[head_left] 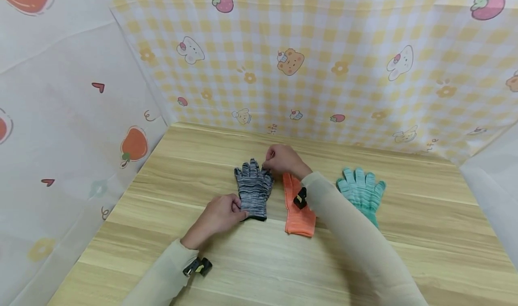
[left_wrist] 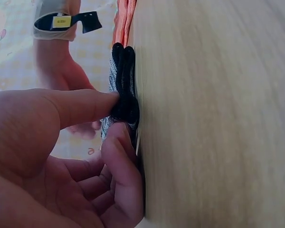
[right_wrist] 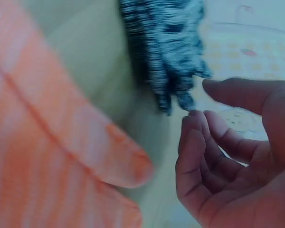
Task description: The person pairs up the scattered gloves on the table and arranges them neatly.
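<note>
In the head view a black-and-grey knitted glove (head_left: 254, 191) lies on the table, its fingers pointing toward the back. My left hand (head_left: 221, 213) pinches its dark cuff (left_wrist: 125, 85) at the near left corner, between thumb and fingers. By the glove's far right fingertips is my right hand (head_left: 281, 159). In the right wrist view its thumb and bent fingers stand apart, close to the knitted fingertips, with a gap between them. An orange glove (head_left: 297, 216) lies just to the right, partly hidden beneath the right forearm.
A green glove (head_left: 361, 191) lies farther right, its lower part partly covered by the right sleeve (head_left: 348, 234). The wood-patterned table (head_left: 243, 270) meets a yellow checked cloth (head_left: 344, 36) at the back and a white printed cloth (head_left: 81, 130) on the left.
</note>
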A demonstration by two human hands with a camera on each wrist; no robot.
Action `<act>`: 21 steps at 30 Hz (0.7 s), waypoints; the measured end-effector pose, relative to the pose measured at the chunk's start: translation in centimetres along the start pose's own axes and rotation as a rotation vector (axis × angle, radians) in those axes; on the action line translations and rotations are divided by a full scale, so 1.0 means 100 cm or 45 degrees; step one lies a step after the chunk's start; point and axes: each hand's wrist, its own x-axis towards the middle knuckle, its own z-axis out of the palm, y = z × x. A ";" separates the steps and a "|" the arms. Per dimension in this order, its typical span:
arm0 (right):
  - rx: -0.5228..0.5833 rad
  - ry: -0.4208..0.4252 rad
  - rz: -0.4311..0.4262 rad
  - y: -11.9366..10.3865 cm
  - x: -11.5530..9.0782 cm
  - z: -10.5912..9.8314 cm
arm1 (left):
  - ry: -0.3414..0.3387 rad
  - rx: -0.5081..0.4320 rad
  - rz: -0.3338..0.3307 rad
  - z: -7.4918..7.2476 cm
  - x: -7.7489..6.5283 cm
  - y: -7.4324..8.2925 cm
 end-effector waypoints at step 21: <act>-0.206 -0.286 -0.091 0.003 -0.011 -0.012 | -0.067 -0.023 -0.079 0.000 0.008 -0.002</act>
